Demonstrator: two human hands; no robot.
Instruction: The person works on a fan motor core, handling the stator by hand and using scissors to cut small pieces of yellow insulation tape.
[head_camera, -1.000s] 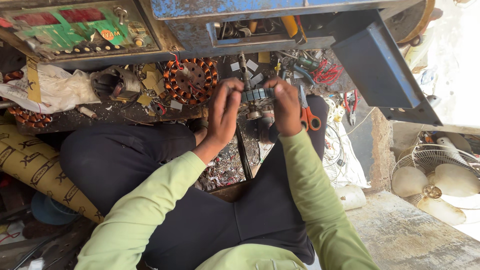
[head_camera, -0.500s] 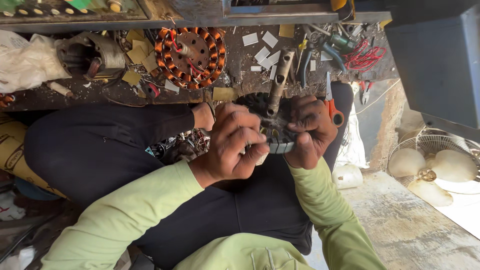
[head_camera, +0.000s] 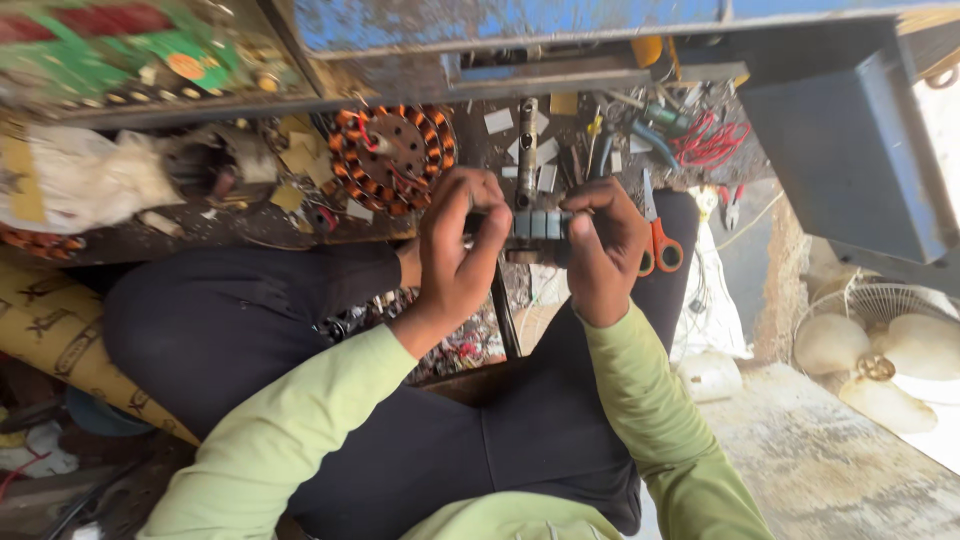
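Both hands, the left hand and the right hand, gripped one grey ribbed metal motor core between them, above the lap, near one copper-wound round stator and one orange-handled scissors

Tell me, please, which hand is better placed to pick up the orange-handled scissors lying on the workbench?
Right, probably. The right hand sits directly beside the orange-handled scissors, nearly touching their handles. The left hand is on the far side of the small grey metal part both hands hold, so it would have to cross over.
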